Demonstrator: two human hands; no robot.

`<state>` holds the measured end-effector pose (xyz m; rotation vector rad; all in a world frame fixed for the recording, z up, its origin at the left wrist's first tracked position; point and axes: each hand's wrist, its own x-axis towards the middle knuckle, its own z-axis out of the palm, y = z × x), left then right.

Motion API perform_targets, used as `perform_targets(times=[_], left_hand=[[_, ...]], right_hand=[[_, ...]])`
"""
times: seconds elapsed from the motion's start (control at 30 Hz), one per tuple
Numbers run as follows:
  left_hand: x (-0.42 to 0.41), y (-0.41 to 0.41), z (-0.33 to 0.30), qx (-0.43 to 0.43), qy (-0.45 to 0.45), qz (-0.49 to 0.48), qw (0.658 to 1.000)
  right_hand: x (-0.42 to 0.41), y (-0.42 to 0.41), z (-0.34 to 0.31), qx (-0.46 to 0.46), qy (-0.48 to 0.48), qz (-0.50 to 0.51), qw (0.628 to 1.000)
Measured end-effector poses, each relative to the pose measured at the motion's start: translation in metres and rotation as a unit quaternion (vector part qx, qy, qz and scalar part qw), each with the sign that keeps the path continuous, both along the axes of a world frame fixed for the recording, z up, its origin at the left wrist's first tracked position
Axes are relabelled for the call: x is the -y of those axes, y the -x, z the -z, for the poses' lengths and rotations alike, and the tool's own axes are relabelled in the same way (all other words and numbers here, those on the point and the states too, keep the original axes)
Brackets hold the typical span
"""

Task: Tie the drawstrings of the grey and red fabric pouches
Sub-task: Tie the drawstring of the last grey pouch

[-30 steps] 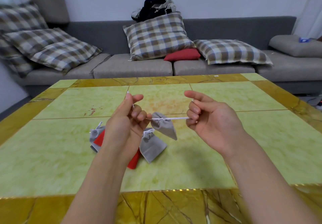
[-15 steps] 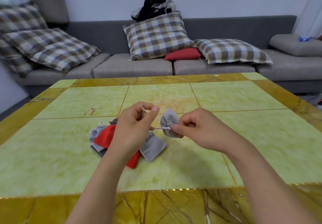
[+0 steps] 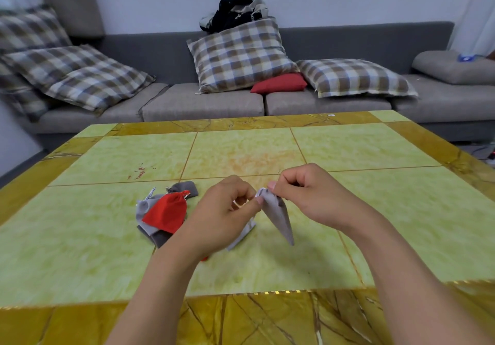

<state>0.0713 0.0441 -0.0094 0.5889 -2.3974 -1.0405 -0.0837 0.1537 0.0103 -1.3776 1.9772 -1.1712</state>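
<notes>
A small grey pouch (image 3: 280, 217) hangs between my hands above the table, its gathered top up and its bottom corner pointing down. My left hand (image 3: 227, 210) pinches the pouch's top from the left, where a bit of white drawstring shows. From the right, my right hand (image 3: 305, 196) pinches the same top edge with thumb and forefinger. Left of my hands a red pouch (image 3: 166, 212) lies on a heap of grey pouches (image 3: 154, 230). Another grey pouch (image 3: 243, 233) lies on the table, mostly hidden behind my left hand.
The green and yellow marble table (image 3: 375, 210) stretches ahead, its near edge just below my forearms. Behind it stands a grey sofa (image 3: 203, 103) with checked cushions and a red cushion (image 3: 280, 83).
My hands pulled the drawstrings apart a second ago, then came together. Now both pinch the top of the grey pouch, which hangs lower and nearer the table.
</notes>
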Motion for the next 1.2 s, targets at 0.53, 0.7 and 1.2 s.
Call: perform_targets(times=[0.53, 0.7, 1.2], left_hand=[[-0.003, 0.000, -0.010, -0.131, -0.190, 0.029, 0.973], [-0.004, -0.002, -0.012, -0.127, -0.205, 0.027, 0.970], [-0.005, 0.000, -0.011, -0.141, -0.179, 0.039, 0.973]], right_hand=[[-0.007, 0.009, -0.005, -0.025, 0.030, -0.072, 0.997], [-0.012, 0.007, -0.011, -0.057, -0.012, -0.064, 0.996], [-0.002, -0.004, -0.012, 0.109, 0.134, -0.052, 0.984]])
